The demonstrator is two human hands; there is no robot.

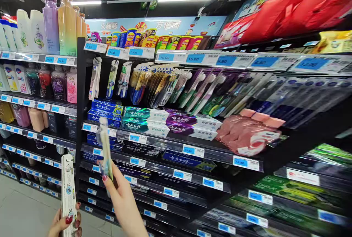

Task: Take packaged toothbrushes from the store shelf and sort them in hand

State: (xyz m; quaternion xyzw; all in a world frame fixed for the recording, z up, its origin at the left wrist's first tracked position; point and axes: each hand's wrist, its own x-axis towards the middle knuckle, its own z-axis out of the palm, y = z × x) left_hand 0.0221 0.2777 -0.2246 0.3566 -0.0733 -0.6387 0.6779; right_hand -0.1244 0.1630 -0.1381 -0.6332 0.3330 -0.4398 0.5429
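My left hand, low at the left, is closed around the bottom of an upright white toothbrush package whose printed, numbered side faces me. To its right, my right hand pinches a second packaged toothbrush, held upright with its pale head at the top. Clear plastic seems to cover this one; its lower end is partly hidden by my fingers. Both hands are in front of the shelf, apart from each other. Behind them, packaged toothbrushes hang in a row above stacked toothpaste boxes.
Shampoo and lotion bottles fill the left shelves, beyond a black upright. Snack cans stand on the top shelf. Pink pouches lie right of the toothpaste. Price-tag strips edge the shelves. Tiled floor shows at lower left.
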